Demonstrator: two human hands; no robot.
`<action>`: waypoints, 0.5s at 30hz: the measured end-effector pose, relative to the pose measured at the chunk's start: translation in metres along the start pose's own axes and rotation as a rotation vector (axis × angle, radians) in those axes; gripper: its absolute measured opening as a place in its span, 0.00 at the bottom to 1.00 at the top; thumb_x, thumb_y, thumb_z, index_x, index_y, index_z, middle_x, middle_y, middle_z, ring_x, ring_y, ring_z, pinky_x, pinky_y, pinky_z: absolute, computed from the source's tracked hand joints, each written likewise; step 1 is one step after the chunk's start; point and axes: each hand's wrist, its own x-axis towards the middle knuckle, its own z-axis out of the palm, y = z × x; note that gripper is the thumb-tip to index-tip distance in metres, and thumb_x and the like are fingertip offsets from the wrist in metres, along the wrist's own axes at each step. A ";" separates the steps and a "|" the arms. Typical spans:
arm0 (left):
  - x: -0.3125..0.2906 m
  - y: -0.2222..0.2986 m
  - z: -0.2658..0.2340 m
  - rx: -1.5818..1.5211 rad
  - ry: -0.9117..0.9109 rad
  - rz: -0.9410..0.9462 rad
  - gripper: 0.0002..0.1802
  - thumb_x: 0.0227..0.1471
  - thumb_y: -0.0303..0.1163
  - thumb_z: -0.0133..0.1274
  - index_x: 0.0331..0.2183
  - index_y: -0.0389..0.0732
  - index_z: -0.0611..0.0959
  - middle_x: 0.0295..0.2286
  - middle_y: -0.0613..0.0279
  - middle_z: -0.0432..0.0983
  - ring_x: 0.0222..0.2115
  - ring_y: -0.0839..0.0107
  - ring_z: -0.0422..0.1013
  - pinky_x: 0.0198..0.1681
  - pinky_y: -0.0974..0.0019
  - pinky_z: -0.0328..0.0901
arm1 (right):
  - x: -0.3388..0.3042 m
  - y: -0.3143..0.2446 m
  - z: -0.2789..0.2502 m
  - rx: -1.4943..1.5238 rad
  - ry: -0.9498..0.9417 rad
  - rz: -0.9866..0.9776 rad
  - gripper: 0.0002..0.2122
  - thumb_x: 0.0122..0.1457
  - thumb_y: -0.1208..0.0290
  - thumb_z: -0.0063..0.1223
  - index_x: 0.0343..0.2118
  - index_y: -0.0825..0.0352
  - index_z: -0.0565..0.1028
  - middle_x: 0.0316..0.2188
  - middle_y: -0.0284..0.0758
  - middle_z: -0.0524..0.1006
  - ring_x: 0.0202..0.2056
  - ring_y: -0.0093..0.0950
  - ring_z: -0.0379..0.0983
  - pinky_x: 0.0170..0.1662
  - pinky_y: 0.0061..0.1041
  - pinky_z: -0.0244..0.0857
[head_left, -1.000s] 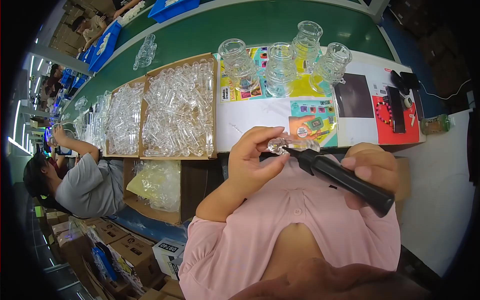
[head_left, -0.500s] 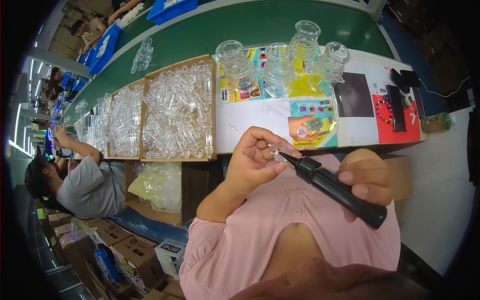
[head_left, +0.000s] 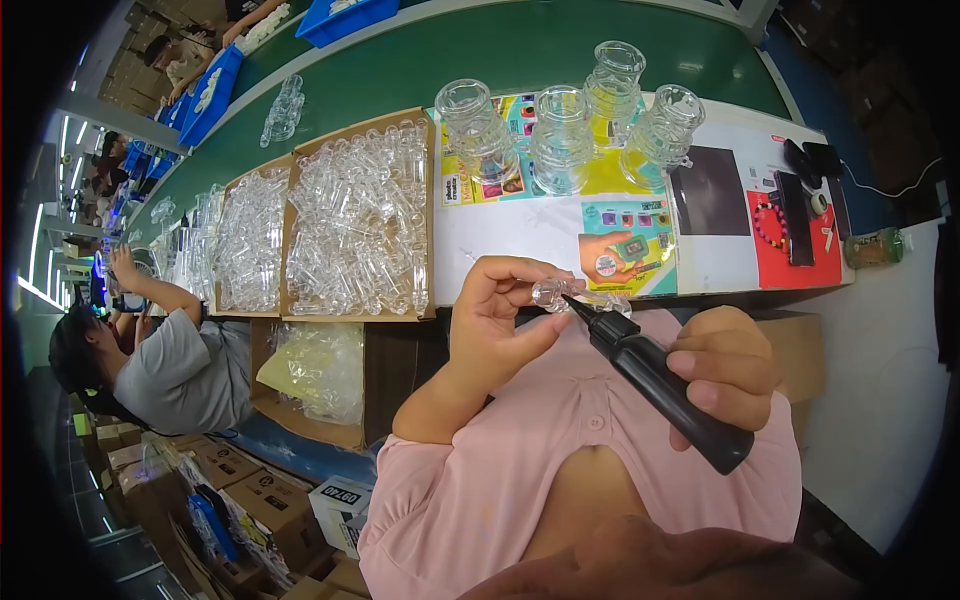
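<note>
Between the thumb and fingers of my left hand [head_left: 500,320] is a small clear plastic part [head_left: 553,295], rounded at one end with a narrower stem pointing right. My right hand [head_left: 728,370] is wrapped round a black squeeze bottle [head_left: 675,395] with a pointed nozzle. The bottle slants up to the left, and its tip meets or nearly meets the clear part; exact contact cannot be made out. Beyond my hands, several clear ribbed plastic cylinders [head_left: 562,145] stand upright on printed sheets. To the left, a cardboard tray [head_left: 432,215] is heaped with small clear parts [head_left: 355,220].
A second tray of clear pieces [head_left: 250,240] adjoins the first. Phones [head_left: 795,215], a beaded bracelet [head_left: 768,225] and a tape roll [head_left: 818,204] lie at the right. Below the left trays is an open carton [head_left: 350,433] with plastic bags. A co-worker in grey [head_left: 185,375] sits at the left.
The clear part has turned in my left fingers, so its stem now shows to the right. My right hand and the bottle have shifted slightly left, the bottle's base lower.
</note>
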 end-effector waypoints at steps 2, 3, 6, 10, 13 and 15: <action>0.000 0.000 0.000 0.033 0.002 0.017 0.22 0.38 0.12 0.52 0.37 0.35 0.65 0.36 0.50 0.69 0.40 0.65 0.69 0.43 0.67 0.65 | 0.001 -0.001 -0.003 -0.005 -0.013 0.022 0.20 0.51 0.57 0.52 0.37 0.71 0.64 0.31 0.44 0.68 0.19 0.29 0.68 0.19 0.23 0.63; -0.001 -0.001 -0.001 0.104 0.011 0.053 0.22 0.38 0.12 0.53 0.37 0.35 0.65 0.36 0.51 0.69 0.40 0.65 0.69 0.44 0.65 0.65 | 0.001 -0.001 -0.003 -0.001 -0.025 0.041 0.20 0.51 0.57 0.52 0.37 0.70 0.64 0.31 0.44 0.69 0.20 0.29 0.68 0.19 0.24 0.63; -0.001 -0.003 -0.003 0.262 0.020 0.157 0.22 0.37 0.12 0.54 0.36 0.36 0.66 0.36 0.52 0.70 0.40 0.64 0.69 0.46 0.61 0.63 | 0.000 -0.002 -0.001 0.030 -0.007 0.122 0.20 0.50 0.59 0.54 0.37 0.70 0.64 0.32 0.43 0.69 0.22 0.30 0.69 0.21 0.25 0.64; 0.002 -0.004 -0.005 0.460 0.034 0.281 0.21 0.35 0.14 0.55 0.35 0.37 0.69 0.34 0.55 0.71 0.38 0.65 0.70 0.49 0.55 0.61 | 0.001 -0.005 -0.011 0.103 -0.034 0.365 0.22 0.46 0.57 0.57 0.38 0.67 0.65 0.32 0.39 0.69 0.27 0.30 0.69 0.26 0.26 0.65; 0.005 -0.005 -0.004 0.456 0.060 0.292 0.21 0.33 0.14 0.56 0.35 0.37 0.71 0.33 0.57 0.72 0.37 0.66 0.70 0.49 0.54 0.61 | -0.026 -0.003 -0.005 0.121 0.189 0.687 0.22 0.50 0.54 0.53 0.39 0.70 0.67 0.34 0.42 0.72 0.32 0.31 0.70 0.33 0.26 0.64; 0.009 -0.009 -0.007 0.497 0.096 0.304 0.20 0.33 0.16 0.55 0.34 0.37 0.73 0.32 0.57 0.72 0.35 0.67 0.70 0.47 0.58 0.62 | -0.019 0.016 0.021 0.283 0.623 0.828 0.22 0.54 0.52 0.46 0.40 0.68 0.64 0.33 0.35 0.66 0.31 0.26 0.66 0.38 0.21 0.62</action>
